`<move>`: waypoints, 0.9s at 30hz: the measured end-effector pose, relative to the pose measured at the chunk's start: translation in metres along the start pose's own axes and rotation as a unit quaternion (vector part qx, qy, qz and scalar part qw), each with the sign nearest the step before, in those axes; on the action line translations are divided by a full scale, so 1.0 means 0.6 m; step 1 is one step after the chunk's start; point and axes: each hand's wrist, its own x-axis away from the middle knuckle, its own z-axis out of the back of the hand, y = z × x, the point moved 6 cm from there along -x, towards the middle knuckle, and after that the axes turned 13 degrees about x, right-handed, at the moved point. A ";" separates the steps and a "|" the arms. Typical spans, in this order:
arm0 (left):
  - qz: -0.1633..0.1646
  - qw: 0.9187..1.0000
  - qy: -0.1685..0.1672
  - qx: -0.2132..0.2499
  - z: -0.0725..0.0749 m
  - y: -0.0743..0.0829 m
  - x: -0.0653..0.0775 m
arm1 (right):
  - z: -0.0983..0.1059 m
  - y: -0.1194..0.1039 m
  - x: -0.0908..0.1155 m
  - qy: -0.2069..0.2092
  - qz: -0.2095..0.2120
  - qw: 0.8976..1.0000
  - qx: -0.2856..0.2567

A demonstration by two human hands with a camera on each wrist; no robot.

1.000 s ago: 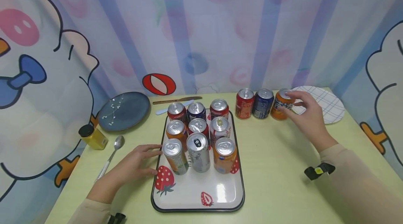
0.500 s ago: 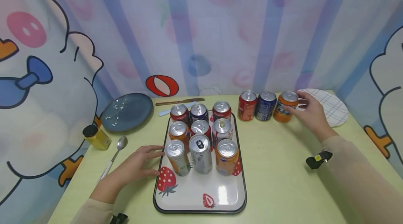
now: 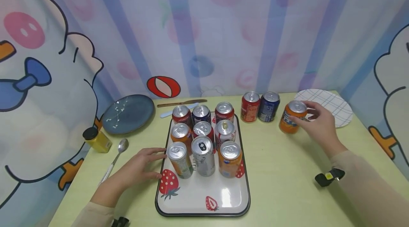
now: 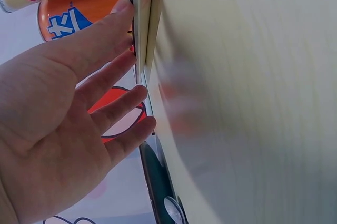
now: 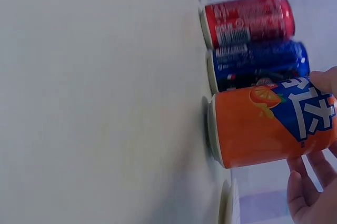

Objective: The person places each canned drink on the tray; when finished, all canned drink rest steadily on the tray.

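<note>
An orange soda can [image 3: 289, 120] is gripped near its top by my right hand [image 3: 317, 122], thumb on one side and fingers on the other. In the right wrist view the can [image 5: 268, 124] stands close over the table, its base showing a shadow. Just left of it are a blue can [image 3: 268, 108] and a red can [image 3: 250, 108], side by side. My left hand [image 3: 137, 168] rests at the left rim of the strawberry-print tray [image 3: 191, 202], fingers extended. In the left wrist view the fingertips [image 4: 138, 93] are right at the tray's edge. Several upright cans, including a silver one [image 3: 204, 159], stand in rows on the tray.
A checked white plate [image 3: 338, 110] lies behind my right hand. To the left are a dark blue plate [image 3: 127, 115], a yellow bottle with a black lid [image 3: 99, 142] and a spoon [image 3: 121, 145]. A brown-handled knife [image 3: 182, 103] lies behind the tray, near the curtain.
The orange can, held in my right hand, has come away from the blue can, moving right and toward me. My left hand has stayed at the tray's rim.
</note>
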 end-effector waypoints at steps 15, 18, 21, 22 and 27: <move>-0.003 1.000 0.002 0.003 -0.002 -0.002 0.007 | 0.008 -0.117 0.164 -0.075 0.165 0.981 -0.064; -0.001 1.000 0.003 0.002 -0.002 -0.002 0.008 | 0.000 -0.146 0.199 -0.106 0.196 0.972 -0.077; -0.003 1.000 0.002 0.000 -0.001 -0.001 0.007 | -0.009 -0.176 0.225 -0.131 0.221 0.961 -0.101; -0.004 1.000 0.002 0.001 -0.001 -0.001 0.007 | -0.013 -0.187 0.233 -0.137 0.231 0.957 -0.109; -0.005 1.000 0.000 0.003 -0.002 -0.001 0.004 | -0.032 -0.243 0.269 -0.144 0.269 0.941 -0.144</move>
